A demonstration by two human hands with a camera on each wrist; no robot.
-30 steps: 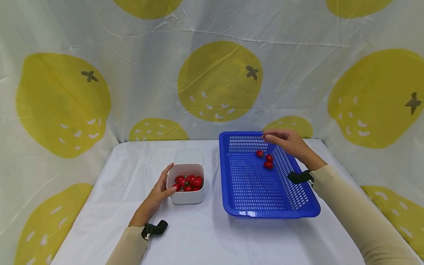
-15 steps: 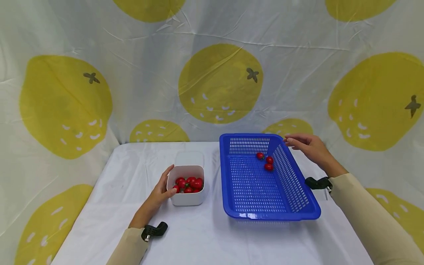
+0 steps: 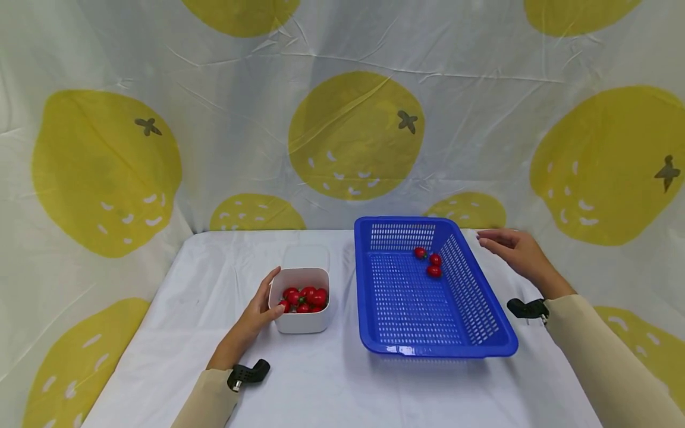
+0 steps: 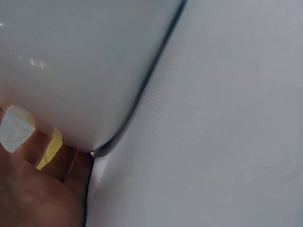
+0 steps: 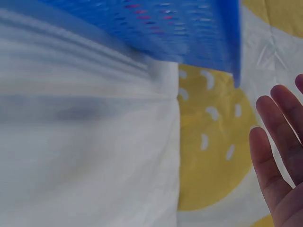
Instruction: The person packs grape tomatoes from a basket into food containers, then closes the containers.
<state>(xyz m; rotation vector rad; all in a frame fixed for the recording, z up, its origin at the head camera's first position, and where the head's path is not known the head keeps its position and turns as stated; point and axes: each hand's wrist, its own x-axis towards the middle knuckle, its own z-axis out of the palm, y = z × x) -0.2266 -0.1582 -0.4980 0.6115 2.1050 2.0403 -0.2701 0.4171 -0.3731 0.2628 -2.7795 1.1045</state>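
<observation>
Your right hand point(image 3: 516, 255) moves farther right, beside the blue perforated basket point(image 3: 439, 350), fingers loosely extended; your left hand point(image 3: 255, 310) holds the white container point(image 3: 305, 324) of cherry tomatoes point(image 3: 308, 293).

Small red tomatoes point(image 3: 307, 292) in white box point(image 3: 303, 323) and blue basket point(image 3: 412, 350)

The open-topped, rounded-square box stands upright between the table's point(image 3: 305, 380) left edge and the basket, glossy tomatoes clustered inside. The rectangular, perforated basket lies lengthwise toward the table's far edge; three tomatoes point(image 3: 434, 271) sit close together near its far right corner.
</observation>
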